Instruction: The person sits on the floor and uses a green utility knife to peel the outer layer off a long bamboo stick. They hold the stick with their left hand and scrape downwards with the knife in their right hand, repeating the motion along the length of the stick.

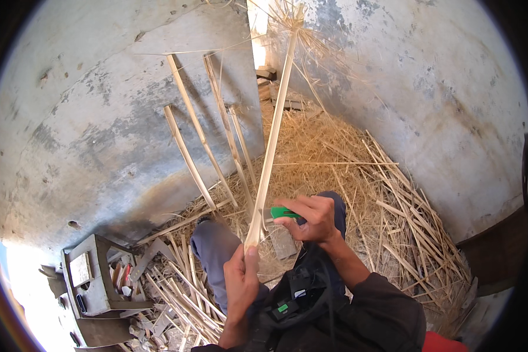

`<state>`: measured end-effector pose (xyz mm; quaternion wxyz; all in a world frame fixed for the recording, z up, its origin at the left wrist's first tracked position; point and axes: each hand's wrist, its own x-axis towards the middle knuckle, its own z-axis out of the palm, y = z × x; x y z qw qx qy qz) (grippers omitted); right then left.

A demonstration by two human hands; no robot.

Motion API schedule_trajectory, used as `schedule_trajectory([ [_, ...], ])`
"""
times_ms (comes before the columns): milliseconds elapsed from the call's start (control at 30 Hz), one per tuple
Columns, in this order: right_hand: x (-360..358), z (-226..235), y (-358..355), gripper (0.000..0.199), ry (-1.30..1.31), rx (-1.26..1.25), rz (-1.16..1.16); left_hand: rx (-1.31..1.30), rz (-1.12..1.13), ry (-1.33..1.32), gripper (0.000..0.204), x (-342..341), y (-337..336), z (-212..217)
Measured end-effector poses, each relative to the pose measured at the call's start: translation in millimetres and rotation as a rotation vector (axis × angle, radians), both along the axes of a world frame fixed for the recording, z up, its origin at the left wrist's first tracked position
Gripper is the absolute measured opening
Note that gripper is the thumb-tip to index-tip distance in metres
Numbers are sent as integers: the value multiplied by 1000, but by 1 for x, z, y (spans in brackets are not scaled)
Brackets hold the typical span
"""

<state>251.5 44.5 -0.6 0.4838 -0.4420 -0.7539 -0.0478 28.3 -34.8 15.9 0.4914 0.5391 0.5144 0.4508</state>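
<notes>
My left hand (243,280) grips the lower end of a long pale bamboo strip (274,129) that rises upward past the wall corner, its top end frayed into thin fibres. My right hand (312,219) holds a green-handled knife (283,213) and presses its blade against the strip just above my left thumb. Both hands are over my knees, which are in grey-blue trousers (214,249).
Several split bamboo strips (193,135) lean on the grey concrete wall (88,117). Straw-like shavings (346,170) and cut strips cover the floor ahead and to the right. A grey wooden stool (91,276) lies at lower left among loose sticks.
</notes>
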Motion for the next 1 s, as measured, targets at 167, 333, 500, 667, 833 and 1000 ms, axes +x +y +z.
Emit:
schedule_trajectory([
  [167, -3, 4, -2, 39, -29, 10, -9, -15, -14, 4, 37, -8, -2, -7],
  [333, -5, 0, 2, 38, -52, 4, -14, -57, -6, -32, 37, -11, -5, -4],
  [500, 7, -20, 31, 34, 127, 111, -131, -80, -49, -11, 37, -12, -10, -7],
  [667, 82, 19, 88, 36, 294, -75, -401, -189, -128, 33, 37, -28, -38, -39],
  [833, 74, 9, 87, 37, 582, -278, -164, -182, -135, -47, 36, -30, -31, -41],
  [1000, 44, -8, 58, 40, 969, -540, 253, -216, -164, -90, 39, -29, -21, -41],
])
